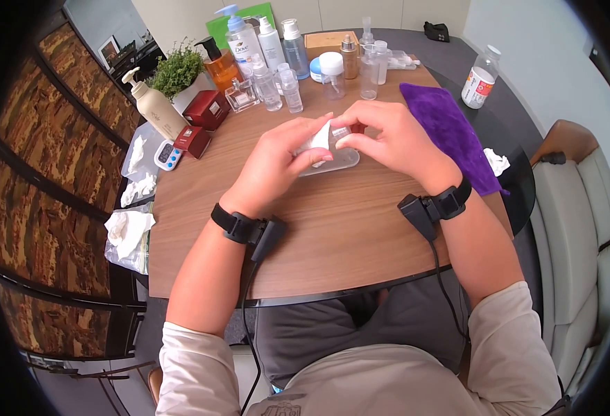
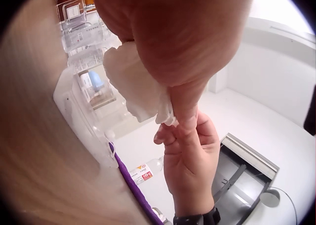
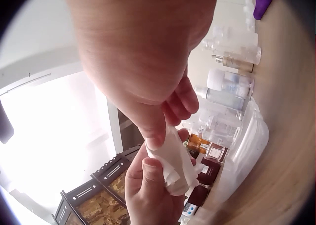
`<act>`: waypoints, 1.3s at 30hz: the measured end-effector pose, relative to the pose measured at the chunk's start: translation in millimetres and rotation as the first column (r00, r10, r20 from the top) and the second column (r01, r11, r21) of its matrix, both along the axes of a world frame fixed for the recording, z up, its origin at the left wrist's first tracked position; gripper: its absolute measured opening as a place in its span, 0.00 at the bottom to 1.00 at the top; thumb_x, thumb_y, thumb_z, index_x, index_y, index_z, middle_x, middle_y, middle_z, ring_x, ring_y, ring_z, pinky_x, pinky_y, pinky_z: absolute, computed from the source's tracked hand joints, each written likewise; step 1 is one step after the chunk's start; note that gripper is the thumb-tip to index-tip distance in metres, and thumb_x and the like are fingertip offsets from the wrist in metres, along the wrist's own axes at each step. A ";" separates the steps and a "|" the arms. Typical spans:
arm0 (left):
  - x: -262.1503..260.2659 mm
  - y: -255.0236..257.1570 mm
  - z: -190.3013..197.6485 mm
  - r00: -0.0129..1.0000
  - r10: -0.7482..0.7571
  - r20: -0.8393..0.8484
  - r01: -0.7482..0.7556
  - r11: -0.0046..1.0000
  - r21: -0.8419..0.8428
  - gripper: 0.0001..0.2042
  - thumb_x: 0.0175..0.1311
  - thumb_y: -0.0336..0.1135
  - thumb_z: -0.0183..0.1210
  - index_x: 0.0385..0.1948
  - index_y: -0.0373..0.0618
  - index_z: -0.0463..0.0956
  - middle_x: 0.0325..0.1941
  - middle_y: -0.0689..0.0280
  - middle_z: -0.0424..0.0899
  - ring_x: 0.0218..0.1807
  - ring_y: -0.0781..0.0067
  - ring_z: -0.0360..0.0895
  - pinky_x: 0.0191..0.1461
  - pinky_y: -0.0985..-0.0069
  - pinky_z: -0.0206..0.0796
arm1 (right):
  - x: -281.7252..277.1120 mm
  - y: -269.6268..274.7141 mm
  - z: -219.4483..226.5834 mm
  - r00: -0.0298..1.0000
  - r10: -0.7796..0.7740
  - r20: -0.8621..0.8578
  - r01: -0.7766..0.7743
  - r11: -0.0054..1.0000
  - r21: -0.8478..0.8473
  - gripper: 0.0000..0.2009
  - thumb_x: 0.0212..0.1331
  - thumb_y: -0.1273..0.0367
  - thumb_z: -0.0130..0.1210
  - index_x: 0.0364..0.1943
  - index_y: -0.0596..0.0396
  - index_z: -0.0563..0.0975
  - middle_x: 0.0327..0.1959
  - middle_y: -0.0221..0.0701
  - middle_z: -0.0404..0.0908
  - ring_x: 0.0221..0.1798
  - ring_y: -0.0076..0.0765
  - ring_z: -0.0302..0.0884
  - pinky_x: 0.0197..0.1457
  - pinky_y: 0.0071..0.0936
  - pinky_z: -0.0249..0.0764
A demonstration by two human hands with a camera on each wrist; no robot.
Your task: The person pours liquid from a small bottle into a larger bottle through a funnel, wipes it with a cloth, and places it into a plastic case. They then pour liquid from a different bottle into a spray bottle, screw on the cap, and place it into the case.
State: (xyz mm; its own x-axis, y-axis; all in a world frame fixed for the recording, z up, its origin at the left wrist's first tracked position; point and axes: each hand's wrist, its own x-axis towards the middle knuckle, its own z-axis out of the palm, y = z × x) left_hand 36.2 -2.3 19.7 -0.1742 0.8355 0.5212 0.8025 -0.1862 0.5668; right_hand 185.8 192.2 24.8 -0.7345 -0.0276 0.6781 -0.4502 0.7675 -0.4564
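A crumpled white tissue [image 1: 324,136] is held up between both hands, over the middle of the wooden table. My left hand [image 1: 271,156] grips the bulk of it, with the thumb along its near side. The right hand [image 1: 403,142] pinches its upper end with thumb and fingertips, as the tissue [image 3: 173,160] in the right wrist view shows. Part of the tissue is hidden behind the fingers. Below the hands lies a shallow clear plastic tray [image 1: 343,162], partly covered by them in the head view.
Several pump bottles and clear bottles, a white-capped jar [image 1: 332,64] among them, stand along the back. Dark red boxes [image 1: 206,109] and a timer [image 1: 168,154] sit at the left. A purple cloth [image 1: 450,132] lies right, near a labelled bottle [image 1: 480,80]. Used tissues [image 1: 130,232] lie left.
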 end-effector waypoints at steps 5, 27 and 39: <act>3.2 1.7 0.8 1.000 0.010 0.015 -0.009 0.998 -0.058 0.25 0.71 0.36 0.67 0.67 0.38 0.76 0.51 0.53 0.85 0.51 0.52 0.82 0.58 0.63 0.73 | 1.9 -4.3 6.7 0.980 -0.039 0.194 0.096 0.950 -0.296 0.10 0.66 0.67 0.69 0.43 0.61 0.84 0.30 0.29 0.83 0.32 0.20 0.76 0.36 0.24 0.72; 6.6 4.4 -5.5 0.997 -0.002 0.072 0.010 0.994 -0.113 0.21 0.75 0.36 0.64 0.65 0.37 0.76 0.54 0.51 0.85 0.54 0.53 0.82 0.60 0.63 0.73 | -3.6 7.6 -5.4 0.941 -0.154 0.302 0.194 0.976 -0.104 0.20 0.72 0.55 0.60 0.36 0.62 0.82 0.24 0.36 0.78 0.27 0.34 0.73 0.32 0.37 0.68; 4.7 4.1 -8.9 0.953 -0.032 0.302 0.075 0.988 -0.131 0.19 0.78 0.37 0.60 0.64 0.36 0.77 0.53 0.55 0.87 0.54 0.67 0.82 0.60 0.69 0.73 | -5.2 15.8 -14.2 0.994 0.105 0.035 -0.094 0.969 -0.227 0.12 0.68 0.65 0.67 0.49 0.58 0.86 0.29 0.27 0.84 0.30 0.20 0.74 0.36 0.24 0.72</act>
